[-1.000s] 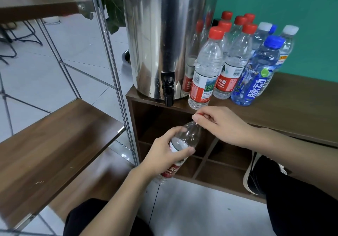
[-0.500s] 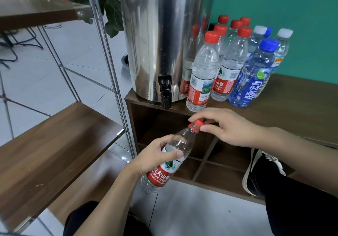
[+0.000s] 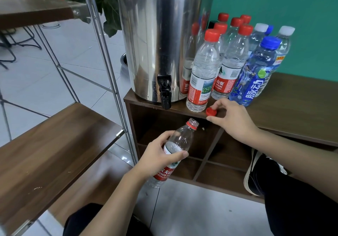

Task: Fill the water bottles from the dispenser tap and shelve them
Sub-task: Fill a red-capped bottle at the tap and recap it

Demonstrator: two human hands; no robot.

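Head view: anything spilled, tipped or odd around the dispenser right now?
Nothing stands out. The open bottle is tilted only because the left hand holds it; the right hand pinches its red cap. The bottles on the cabinet stand upright and no spill shows.

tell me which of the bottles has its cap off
The bottle held tilted in the left hand: its neck is bare, and the right hand pinches its red cap. Every bottle on the cabinet top is capped.

Office pantry: steel water dispenser (image 3: 164, 40), tiled floor (image 3: 45, 67)
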